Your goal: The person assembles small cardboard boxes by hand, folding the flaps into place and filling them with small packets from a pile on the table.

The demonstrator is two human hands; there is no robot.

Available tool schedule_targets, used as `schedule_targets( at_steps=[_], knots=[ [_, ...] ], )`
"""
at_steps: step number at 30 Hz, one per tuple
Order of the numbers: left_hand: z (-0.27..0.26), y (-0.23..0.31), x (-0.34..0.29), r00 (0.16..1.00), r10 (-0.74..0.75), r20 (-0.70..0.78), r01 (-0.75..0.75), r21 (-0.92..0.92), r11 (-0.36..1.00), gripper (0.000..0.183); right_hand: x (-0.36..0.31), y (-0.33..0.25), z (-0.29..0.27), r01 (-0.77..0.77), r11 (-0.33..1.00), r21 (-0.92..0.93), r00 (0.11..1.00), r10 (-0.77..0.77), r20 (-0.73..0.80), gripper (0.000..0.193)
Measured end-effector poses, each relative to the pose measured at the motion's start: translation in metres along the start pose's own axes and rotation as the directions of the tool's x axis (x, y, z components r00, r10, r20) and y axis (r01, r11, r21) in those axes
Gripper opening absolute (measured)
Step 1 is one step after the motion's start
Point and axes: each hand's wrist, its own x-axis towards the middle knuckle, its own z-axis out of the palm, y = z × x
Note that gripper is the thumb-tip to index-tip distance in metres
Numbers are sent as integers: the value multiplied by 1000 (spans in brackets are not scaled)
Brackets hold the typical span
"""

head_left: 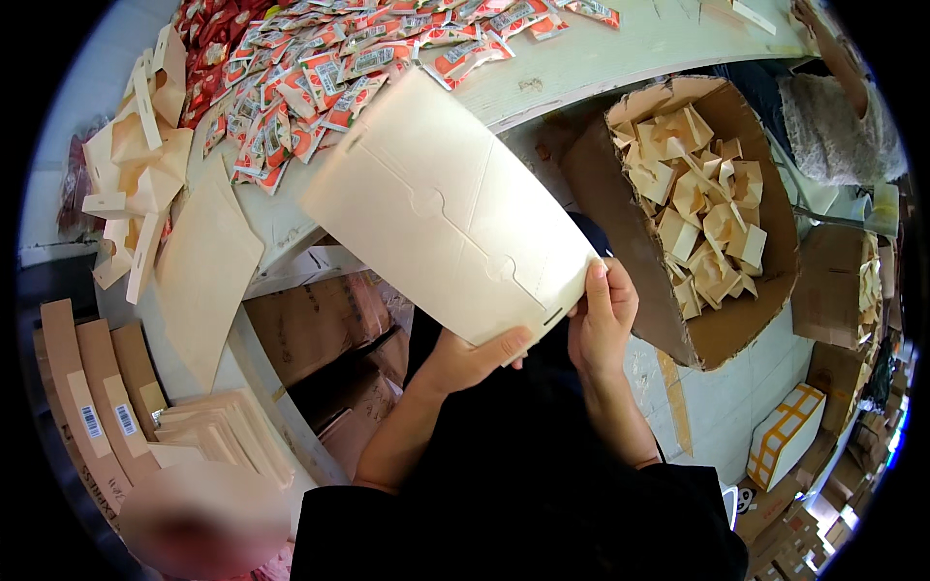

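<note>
A flat cream cardboard box blank [436, 194], with slits and creases along its middle, is held tilted in front of me. My left hand [475, 358] grips its near edge, thumb on top and fingers beneath. At the near right corner, my right hand [603, 315] pinches it with the thumb lying along the edge. The far end of the blank reaches over the table edge, close to a heap of small red and white packets [339, 73]. Left of it, another flat cream blank [205, 271] lies on the table.
Opened cream boxes [145, 174] are piled at far left, above a stack of blanks [228, 426] and brown cartons [87, 387]. On my right stands a large cardboard box [746, 324] of folded cream boxes [712, 223]. Another person's arm [838, 53] shows at upper right.
</note>
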Motion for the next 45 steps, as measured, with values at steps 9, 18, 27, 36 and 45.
schedule_targets(
  at_steps=[9, 18, 27, 36, 45],
  knots=[
    [-25, -4, -11, 918, 1, -396, -138, -318, 938, 29, 2, -5, -39, -108, 919, -379, 955, 202, 218, 21],
    [-12, -20, -20, 988, -95, -119, 73, -183, 980, 39, 2, -19, 7, 546, 358, -758, 822, -53, 567, 105],
    [-23, 0, -21, 995, -74, 65, 58, 226, 972, 35, -3, -7, 5, 524, 444, -726, 840, -129, 527, 96],
    [-33, -15, -8, 964, 193, -183, -82, 486, 870, 29, 0, -22, 5, 625, 393, -674, 770, -454, 449, 53],
    [-27, -40, -23, 959, 107, -262, -122, -41, 992, 38, -39, -8, 58, 564, 542, -623, 789, -134, 599, 70]
  ],
)
